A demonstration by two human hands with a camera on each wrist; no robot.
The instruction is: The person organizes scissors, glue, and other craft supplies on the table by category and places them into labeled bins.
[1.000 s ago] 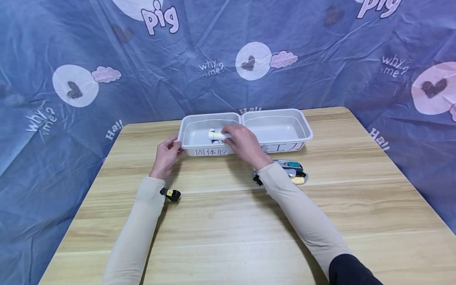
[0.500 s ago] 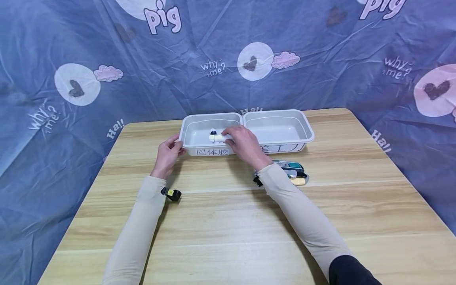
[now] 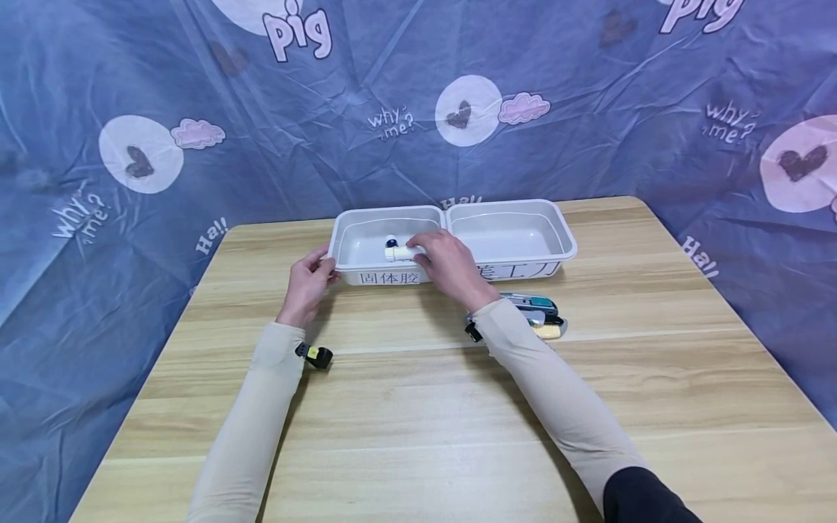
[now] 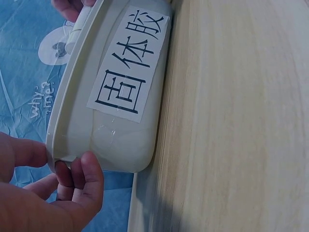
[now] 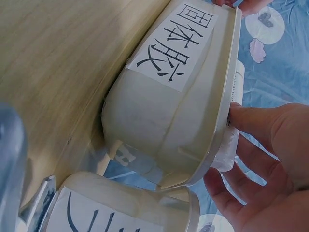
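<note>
My left hand [image 3: 307, 285] grips the left corner of a light grey plastic bin [image 3: 349, 236], thumb at the rim and fingers curled beneath it in the left wrist view. My right hand [image 3: 453, 267] holds a white glue stick [image 3: 397, 253] lying sideways within the bin, near its front wall. Its clear end [image 5: 226, 157] shows by the fingers in the right wrist view. Behind the held stick, another small white item with a dark blue band [image 3: 391, 242] lies in the bin, partly hidden. A paper label [image 4: 129, 65] with black characters is on the bin's front.
A second grey bin [image 3: 565, 247], also labelled, adjoins on the right. Several utility knives [image 3: 539, 305] lie on the wooden table [image 3: 418, 421] in front of it, partly covered by the right forearm. A blue printed cloth [image 3: 314, 145] hangs behind the table.
The right hand has lowered the glue stick slightly toward the bin's front wall, exposing more of the dark-banded item behind. The left hand keeps its grip on the corner.
</note>
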